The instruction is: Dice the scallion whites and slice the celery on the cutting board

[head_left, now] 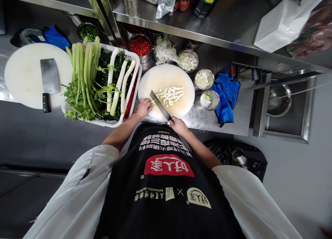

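Now the right hand (179, 125) is clamped on the handle of the knife (161, 106), blade slanting up and leftward over the round board (147, 80). Just left of that blade, the left hand (144, 107), the nearer of the 2, pinches a pale green stalk (153, 102); diced white pieces (171, 93) lie opposite. Fingers hide most of the stalk, so its long axis is hard to read.

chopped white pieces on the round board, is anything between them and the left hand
Yes: the knife, held in the right hand, slants across the board, its blade between the left hand and most of the chopped pieces.
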